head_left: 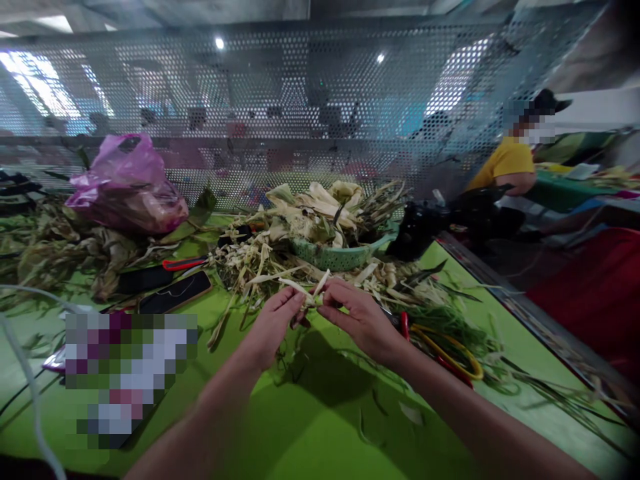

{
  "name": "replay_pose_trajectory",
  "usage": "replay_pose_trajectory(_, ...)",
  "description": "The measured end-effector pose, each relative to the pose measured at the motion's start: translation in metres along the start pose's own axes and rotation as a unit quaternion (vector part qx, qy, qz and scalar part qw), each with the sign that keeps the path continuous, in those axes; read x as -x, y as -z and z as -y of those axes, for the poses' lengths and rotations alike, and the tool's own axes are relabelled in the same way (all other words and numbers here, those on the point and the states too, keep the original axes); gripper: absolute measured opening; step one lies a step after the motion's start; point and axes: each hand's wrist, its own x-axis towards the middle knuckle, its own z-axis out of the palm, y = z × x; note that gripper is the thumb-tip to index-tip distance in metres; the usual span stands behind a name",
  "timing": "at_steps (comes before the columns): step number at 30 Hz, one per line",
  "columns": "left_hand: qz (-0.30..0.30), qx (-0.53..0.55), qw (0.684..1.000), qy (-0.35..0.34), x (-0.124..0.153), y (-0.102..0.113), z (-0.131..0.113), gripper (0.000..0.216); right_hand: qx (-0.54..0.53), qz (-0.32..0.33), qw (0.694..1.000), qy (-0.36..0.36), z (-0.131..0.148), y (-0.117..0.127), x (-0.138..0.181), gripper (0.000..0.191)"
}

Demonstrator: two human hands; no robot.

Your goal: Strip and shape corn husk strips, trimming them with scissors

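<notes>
My left hand (276, 318) and my right hand (356, 315) meet over the green table, in front of a pile of dried plant pieces. Pinched between the fingers of both are pale strips of husk (323, 282), whose ends stick up and out to the left. Fingers cover the spot where the strips cross. Just beyond, a green plastic basket (333, 256) holds dry, cream-coloured husks (320, 213). Beside my right wrist lie scissors (405, 325) with red and yellow handles, partly hidden by my forearm.
A pink plastic bag (127, 187) rests on dried leaves at the left. Nearer are a dark phone (175, 293) and a red-handled tool (185, 263). Green fibres (467, 327) lie at the right. A perforated metal screen (280, 87) stands behind; a person in yellow (510, 163) is at the right.
</notes>
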Motion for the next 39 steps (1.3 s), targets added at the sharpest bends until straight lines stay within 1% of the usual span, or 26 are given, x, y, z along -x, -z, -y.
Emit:
replay_pose_trajectory(5,0.007,0.037,0.999,0.021,0.001,0.000,-0.001,0.028,-0.019,-0.014,1.000,-0.011,-0.005,0.000,0.000,0.020)
replay_pose_trajectory(7,0.013,0.023,1.000,0.013,0.001,0.000,-0.001,0.027,-0.040,-0.027,0.999,-0.025,-0.007,-0.002,0.000,0.021)
replay_pose_trajectory(9,0.018,-0.014,1.000,-0.002,0.001,0.001,-0.001,0.027,-0.095,-0.031,0.993,-0.057,-0.009,-0.006,0.000,0.020)
replay_pose_trajectory(10,0.024,-0.036,0.999,-0.012,0.001,0.001,-0.002,0.026,-0.139,-0.022,0.987,-0.080,-0.009,-0.008,0.000,0.019)
replay_pose_trajectory(12,0.036,-0.078,0.996,-0.028,0.002,0.001,-0.004,0.026,-0.241,0.000,0.961,-0.134,-0.008,-0.014,0.001,0.021)
replay_pose_trajectory(13,0.040,-0.091,0.994,-0.034,0.002,0.001,-0.005,0.026,-0.288,0.002,0.944,-0.161,-0.007,-0.017,0.001,0.022)
replay_pose_trajectory(15,0.043,-0.105,0.993,-0.037,0.002,0.000,-0.006,0.024,-0.354,-0.019,0.913,-0.202,-0.006,-0.021,0.002,0.024)
replay_pose_trajectory(18,0.045,-0.114,0.992,-0.036,0.002,-0.001,-0.006,0.023,-0.393,-0.061,0.888,-0.232,-0.008,-0.024,0.002,0.022)
replay_pose_trajectory(23,0.063,-0.136,0.988,-0.033,0.000,0.001,-0.001,0.024,-0.407,-0.085,0.878,-0.238,-0.011,-0.023,0.003,0.018)
replay_pose_trajectory(25,0.077,-0.141,0.987,-0.024,0.001,0.001,0.002,0.024,-0.404,-0.097,0.881,-0.226,-0.009,-0.023,0.003,0.014)
replay_pose_trajectory(28,0.108,-0.131,0.985,-0.018,0.002,-0.001,0.003,0.026,-0.378,-0.120,0.895,-0.204,-0.005,-0.022,0.003,0.010)
replay_pose_trajectory(32,0.126,-0.138,0.981,-0.042,0.004,-0.003,0.000,0.028,-0.353,-0.102,0.909,-0.197,-0.004,-0.019,0.002,0.008)
replay_pose_trajectory(35,0.117,-0.183,0.974,-0.064,0.004,-0.002,-0.002,0.026,-0.265,-0.099,0.943,-0.175,-0.006,-0.014,0.001,0.010)
replay_pose_trajectory(37,0.101,-0.222,0.966,-0.085,0.003,0.000,-0.002,0.024,-0.181,-0.122,0.965,-0.147,-0.007,-0.009,0.000,0.008)
replay_pose_trajectory(39,0.088,-0.258,0.957,-0.101,0.001,0.001,-0.001,0.022,-0.106,-0.142,0.978,-0.109,-0.008,-0.002,0.000,0.024)
